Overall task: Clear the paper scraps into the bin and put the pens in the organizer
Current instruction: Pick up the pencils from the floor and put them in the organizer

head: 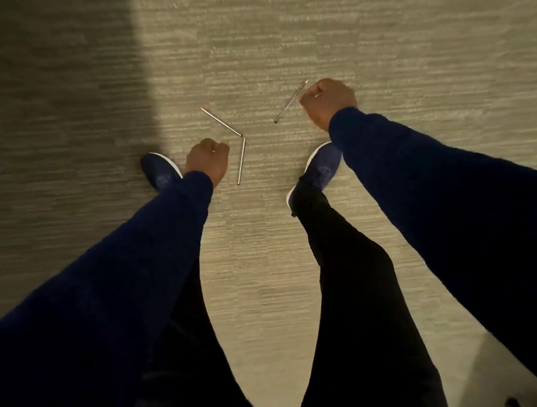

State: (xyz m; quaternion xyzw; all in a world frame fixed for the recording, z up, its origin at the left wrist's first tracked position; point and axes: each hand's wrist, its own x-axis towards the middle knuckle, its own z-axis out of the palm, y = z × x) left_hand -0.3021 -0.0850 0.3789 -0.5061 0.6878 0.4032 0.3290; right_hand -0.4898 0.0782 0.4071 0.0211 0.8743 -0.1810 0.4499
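3 pens lie on the carpeted floor (376,45) ahead of 2 shoes. The middle pen (221,122) and the near pen (241,160) meet end to end between the hands. The left hand (208,160) is just left of the near pen, over the left shoe (161,174). The right pen (290,102) lies beside the right hand (327,100), beyond the right shoe (321,168).

We see three thin silver pens on the carpet: one (291,102) slants just beside our right fist, two (221,122) (241,160) meet tip to tip in a V near our left fist.
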